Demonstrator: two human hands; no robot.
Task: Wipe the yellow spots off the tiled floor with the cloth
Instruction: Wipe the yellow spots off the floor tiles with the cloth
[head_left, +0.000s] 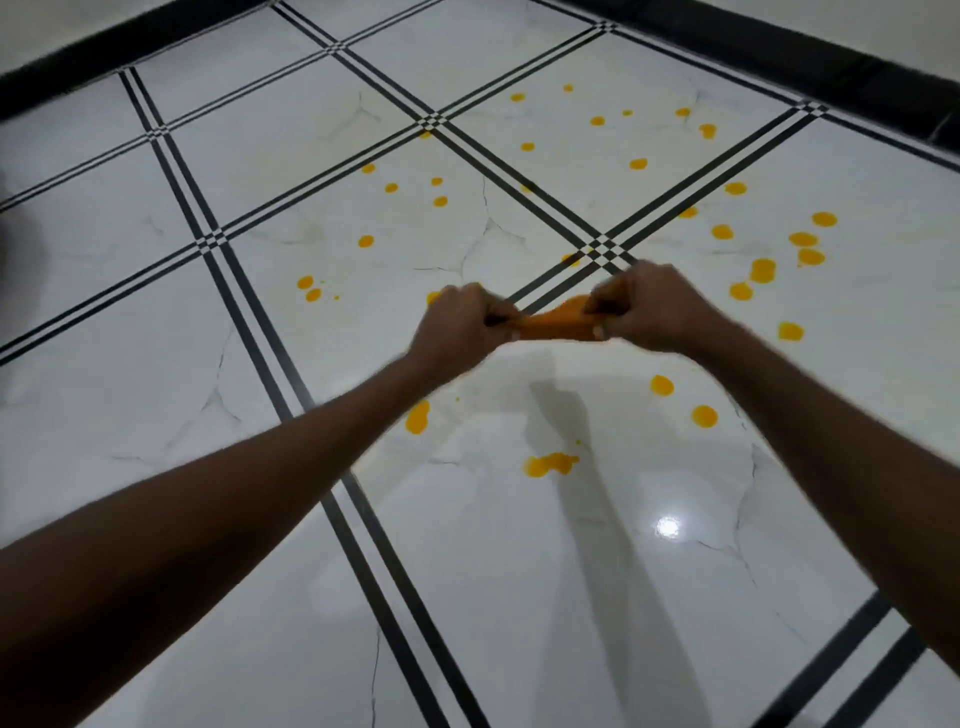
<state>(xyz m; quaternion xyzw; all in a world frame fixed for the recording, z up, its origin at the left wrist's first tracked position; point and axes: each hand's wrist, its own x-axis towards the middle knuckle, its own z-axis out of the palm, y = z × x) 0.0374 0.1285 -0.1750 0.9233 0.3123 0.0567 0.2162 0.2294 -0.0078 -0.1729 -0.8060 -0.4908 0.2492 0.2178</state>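
An orange cloth (555, 324) is bunched into a short roll and held in the air over the floor. My left hand (460, 326) grips its left end and my right hand (652, 306) grips its right end, both fists closed. Below them lies a glossy white tiled floor (519, 571) with black striped joints. Several yellow spots are scattered on it: a smeared one (549, 464) in front of me, a drop (417, 417) under my left wrist, a cluster (762, 270) to the right, and more farther off (638, 164).
A black skirting strip (779, 47) runs along the pale walls at the far edges of the floor. A light reflection (667, 527) glares on the near tile. My arms' shadows fall across the tile below.
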